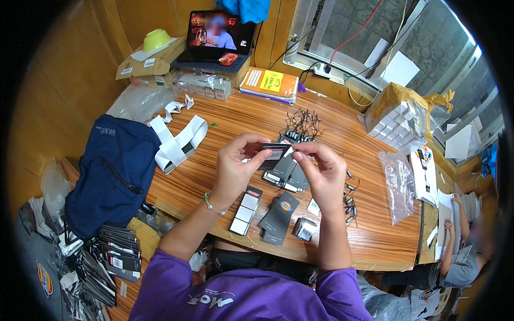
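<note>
My left hand [235,167] is closed on a black hang tag [273,154], its thumb across the face. At the tag's right edge, my right hand [325,170] pinches thumb and finger together. What lies in that pinch is too small to tell. Below both hands is a pile of dark tags [294,181], and behind it lies a bunch of black strings [302,124]. Closer to me are a dark strip with white labels [246,210], dark tags with an oval logo [279,220] and a small stack of labelled cards [305,229].
Loose black string pieces [350,199] lie right of my right wrist. A navy bag [115,171] and white label strips [179,142] flank the left. Farther back stand a laptop [220,35], notebooks [269,86] and wrapped white boxes [395,119]. Another person [463,262] sits at right.
</note>
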{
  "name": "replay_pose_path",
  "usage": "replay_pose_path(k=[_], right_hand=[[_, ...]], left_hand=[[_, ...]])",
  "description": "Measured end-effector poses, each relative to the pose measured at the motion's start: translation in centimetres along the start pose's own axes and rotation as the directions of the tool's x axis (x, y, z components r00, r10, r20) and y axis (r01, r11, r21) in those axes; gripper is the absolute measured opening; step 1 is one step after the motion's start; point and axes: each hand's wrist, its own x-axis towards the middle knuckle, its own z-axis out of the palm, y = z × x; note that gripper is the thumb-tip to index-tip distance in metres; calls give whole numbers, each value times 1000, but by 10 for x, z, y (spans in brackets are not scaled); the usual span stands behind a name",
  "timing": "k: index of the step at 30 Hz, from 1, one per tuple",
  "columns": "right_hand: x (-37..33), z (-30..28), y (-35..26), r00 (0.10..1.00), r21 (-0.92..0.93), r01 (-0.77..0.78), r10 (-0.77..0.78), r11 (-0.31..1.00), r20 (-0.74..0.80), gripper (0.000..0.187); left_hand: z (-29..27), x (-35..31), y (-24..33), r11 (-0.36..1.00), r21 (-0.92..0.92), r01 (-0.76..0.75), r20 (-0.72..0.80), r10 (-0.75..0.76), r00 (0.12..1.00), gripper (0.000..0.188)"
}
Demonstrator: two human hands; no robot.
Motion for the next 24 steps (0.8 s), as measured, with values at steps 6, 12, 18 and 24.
replay_pose_path(k=[6,12,18,24], right_hand=[[0,18,4,999,10,-51,51,999,-1,9],[2,21,11,998,-139,40,-33,989,52,9],[1,28,13,1000,-72,18,-18,997,9,10],[0,28,15,1000,-42,3,-3,999,-7,11]], left_hand=[[0,0,-2,999,2,39,1,-39,999,21],[2,0,0,997,-41,71,4,-70,998,22],[5,-1,-4,999,-23,43,-20,-44,999,18],[5,-1,-5,999,-44,19,-12,-20,1000,17]])
